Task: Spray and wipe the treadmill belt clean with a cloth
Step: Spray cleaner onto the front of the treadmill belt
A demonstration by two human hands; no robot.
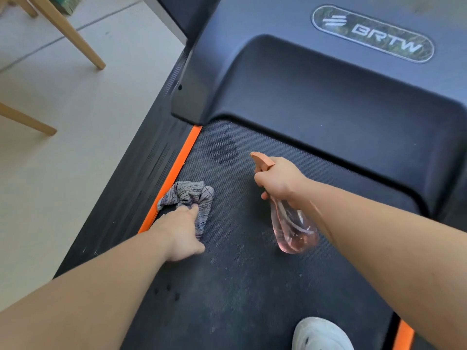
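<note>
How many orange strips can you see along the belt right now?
2: one orange strip along the belt's left edge beside the cloth, another at bottom right near the shoe. Both run out of view.

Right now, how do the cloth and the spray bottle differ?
The cloth is grey, striped and crumpled, pressed on the belt by the left hand. The spray bottle is clear pinkish plastic, gripped by the right hand and aimed toward a dark patch. Each is held in one hand.
</note>
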